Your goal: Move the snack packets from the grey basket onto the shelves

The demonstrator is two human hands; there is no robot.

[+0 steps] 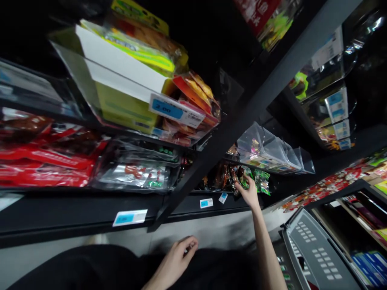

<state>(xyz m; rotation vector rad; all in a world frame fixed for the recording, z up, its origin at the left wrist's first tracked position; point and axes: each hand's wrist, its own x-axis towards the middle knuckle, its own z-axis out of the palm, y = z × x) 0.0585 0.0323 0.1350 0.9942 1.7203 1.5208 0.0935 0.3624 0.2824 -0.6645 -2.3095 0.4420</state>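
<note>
My right hand [249, 191] reaches to the lower shelf, thumb and fingers closed at the edge of a shiny dark brown snack packet [233, 177]. Its fingertips are partly lost among the packets. Green snack packets [261, 181] lie just right of that hand. Below the shelf edge, my left hand [181, 253] hangs over my dark-clothed lap, fingers loosely curled in, with nothing visible in them. Two small price tags [206, 203] sit on the shelf front near my right hand.
A dark slanting shelf post [211, 149] stands between the bays. At left are red packets [45, 161], silver packets [136, 175] and a display box [121, 68] of snacks. Clear plastic bins [256, 143] jut out above my right hand. A grey shopping cart [317, 249] stands at lower right.
</note>
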